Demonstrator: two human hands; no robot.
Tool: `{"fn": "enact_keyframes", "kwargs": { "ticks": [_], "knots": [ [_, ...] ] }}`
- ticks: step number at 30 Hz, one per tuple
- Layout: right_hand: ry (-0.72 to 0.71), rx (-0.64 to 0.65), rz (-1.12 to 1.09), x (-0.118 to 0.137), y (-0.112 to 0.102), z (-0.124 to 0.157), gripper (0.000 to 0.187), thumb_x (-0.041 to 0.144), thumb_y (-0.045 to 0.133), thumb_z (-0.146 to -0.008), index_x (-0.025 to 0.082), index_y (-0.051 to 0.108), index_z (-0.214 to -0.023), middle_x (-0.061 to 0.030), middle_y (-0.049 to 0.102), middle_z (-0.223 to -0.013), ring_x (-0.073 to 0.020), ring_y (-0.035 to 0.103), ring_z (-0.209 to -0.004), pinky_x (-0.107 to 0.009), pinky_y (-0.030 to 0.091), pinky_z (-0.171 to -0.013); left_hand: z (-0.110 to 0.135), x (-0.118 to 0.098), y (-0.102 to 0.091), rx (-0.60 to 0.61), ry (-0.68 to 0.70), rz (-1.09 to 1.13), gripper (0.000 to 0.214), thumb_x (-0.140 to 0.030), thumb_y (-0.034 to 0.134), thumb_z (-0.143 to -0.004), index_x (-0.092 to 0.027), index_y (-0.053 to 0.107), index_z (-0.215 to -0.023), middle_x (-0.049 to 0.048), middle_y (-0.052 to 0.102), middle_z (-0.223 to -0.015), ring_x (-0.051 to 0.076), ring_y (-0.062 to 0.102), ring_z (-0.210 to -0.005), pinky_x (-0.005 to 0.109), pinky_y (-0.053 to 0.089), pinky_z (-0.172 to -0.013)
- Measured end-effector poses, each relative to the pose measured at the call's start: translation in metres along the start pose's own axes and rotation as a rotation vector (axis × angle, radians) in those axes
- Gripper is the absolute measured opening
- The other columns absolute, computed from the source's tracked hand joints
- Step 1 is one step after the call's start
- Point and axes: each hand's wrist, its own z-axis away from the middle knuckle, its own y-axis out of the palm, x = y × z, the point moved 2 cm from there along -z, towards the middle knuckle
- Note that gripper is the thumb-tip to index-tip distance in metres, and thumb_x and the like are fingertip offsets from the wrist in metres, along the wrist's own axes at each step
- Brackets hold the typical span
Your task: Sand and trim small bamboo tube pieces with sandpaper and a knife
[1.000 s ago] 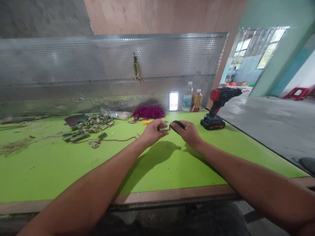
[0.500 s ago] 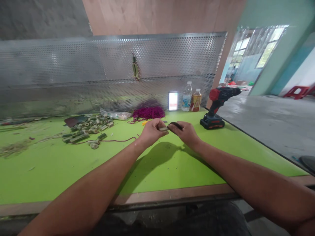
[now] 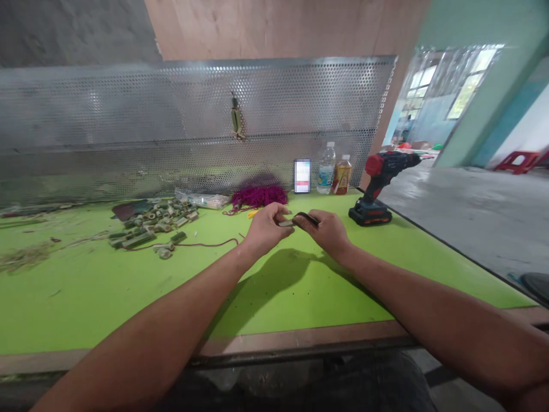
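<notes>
A short, pale piece of bamboo [image 3: 286, 224] is pinched between the thumb and fingers of my left hand [image 3: 268, 228], held above the green tabletop. My right hand [image 3: 328, 230] grips a dark, thin, curved strip [image 3: 307, 217], which looks like sandpaper. The strip's left end meets the right end of the bamboo piece. My fingers cover part of both things. Behind my left hand lie a small yellow item [image 3: 253, 214] and a heap of purple thread [image 3: 259, 196].
Cut bamboo pieces [image 3: 160, 220] are heaped at the left with a dark red cord [image 3: 206, 245]. A cordless drill [image 3: 375, 186] stands at the right. A phone [image 3: 302, 176] and two bottles [image 3: 326, 171] line the back. A bamboo figure [image 3: 236, 119] hangs on the perforated metal panel [image 3: 171, 114].
My left fingers have shifted slightly and the bamboo piece shows at a slightly different angle. The dark strip stays against its end, and both arms are nearly where they were.
</notes>
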Motion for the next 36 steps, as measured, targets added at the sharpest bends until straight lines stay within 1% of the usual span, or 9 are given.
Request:
{"fn": "enact_keyframes", "kwargs": {
  "ticks": [2,4,8,10,12,16,24,31,36],
  "knots": [
    [0.059,-0.035,-0.010,-0.003,-0.003,-0.002,0.059,0.071,0.048,-0.085,0.019,0.045,-0.057,0.0014,0.042,-0.054,-0.0115,0.036,-0.053,-0.028,0.019,-0.052,0.000,0.000,0.000,-0.012,0.012,-0.008,0.037,-0.022,0.076,-0.065,-0.017,0.059,-0.097,0.0001,0.063,-0.078,0.013,0.058,-0.070,0.023,0.044,-0.059],
    [0.075,-0.053,-0.036,-0.003,-0.004,-0.002,0.059,0.071,0.046,-0.086,0.019,0.044,-0.057,0.0016,0.042,-0.054,-0.0115,0.036,-0.053,-0.027,0.020,-0.052,0.000,0.001,0.001,-0.016,0.011,-0.019,0.037,-0.022,0.076,-0.065,-0.017,0.060,-0.097,0.0003,0.064,-0.078,0.012,0.058,-0.070,0.024,0.044,-0.059],
    [-0.033,0.001,0.021,0.004,0.000,0.002,0.056,0.068,0.049,-0.087,0.019,0.046,-0.057,0.0009,0.045,-0.055,-0.0118,0.036,-0.054,-0.028,0.021,-0.053,0.000,0.000,0.002,0.007,-0.010,-0.036,0.036,-0.024,0.075,-0.065,-0.018,0.060,-0.097,-0.0024,0.061,-0.072,0.011,0.054,-0.062,0.023,0.040,-0.055],
    [-0.053,0.020,0.073,0.007,0.002,0.003,0.055,0.066,0.050,-0.086,0.019,0.047,-0.058,0.0003,0.047,-0.056,-0.0118,0.034,-0.054,-0.028,0.020,-0.053,0.001,-0.001,0.002,0.013,-0.005,-0.050,0.035,-0.024,0.074,-0.066,-0.018,0.060,-0.097,-0.0034,0.059,-0.069,0.010,0.053,-0.060,0.022,0.039,-0.053],
    [-0.028,0.012,0.091,0.006,0.002,0.002,0.056,0.067,0.049,-0.087,0.019,0.048,-0.058,0.0000,0.048,-0.056,-0.0118,0.034,-0.054,-0.029,0.019,-0.053,0.002,-0.003,0.003,0.028,0.000,-0.066,0.035,-0.023,0.074,-0.066,-0.018,0.060,-0.097,-0.0034,0.060,-0.069,0.011,0.053,-0.060,0.022,0.039,-0.054],
    [0.028,-0.013,0.038,-0.001,0.000,-0.001,0.058,0.070,0.046,-0.087,0.019,0.050,-0.059,0.0001,0.048,-0.055,-0.0120,0.036,-0.054,-0.028,0.019,-0.052,0.001,-0.002,0.003,0.057,0.010,-0.079,0.040,-0.020,0.074,-0.065,-0.019,0.059,-0.103,-0.0021,0.064,-0.072,0.011,0.056,-0.062,0.023,0.040,-0.056],
    [0.021,0.061,0.073,0.001,0.005,0.002,0.057,0.070,0.049,-0.085,0.019,0.053,-0.059,-0.0011,0.051,-0.056,-0.0123,0.038,-0.052,-0.028,0.019,-0.051,0.001,-0.004,-0.003,0.035,-0.055,-0.056,0.041,-0.022,0.074,-0.067,-0.018,0.060,-0.105,-0.0011,0.063,-0.074,0.012,0.058,-0.064,0.023,0.042,-0.057],
    [0.066,0.051,0.075,-0.001,0.003,0.000,0.057,0.069,0.048,-0.086,0.019,0.053,-0.059,-0.0011,0.051,-0.056,-0.0124,0.037,-0.053,-0.028,0.019,-0.051,0.002,-0.004,0.004,0.121,-0.040,-0.073,0.043,-0.018,0.074,-0.066,-0.019,0.060,-0.107,-0.0012,0.065,-0.072,0.013,0.059,-0.064,0.024,0.042,-0.057],
    [0.036,0.076,0.098,0.002,0.005,0.002,0.057,0.071,0.048,-0.085,0.019,0.055,-0.061,-0.0013,0.052,-0.057,-0.0128,0.038,-0.053,-0.029,0.019,-0.052,0.001,-0.003,-0.002,0.060,-0.074,-0.076,0.046,-0.022,0.074,-0.067,-0.019,0.058,-0.110,-0.0002,0.065,-0.076,0.013,0.059,-0.066,0.024,0.042,-0.056]
  ]
}}
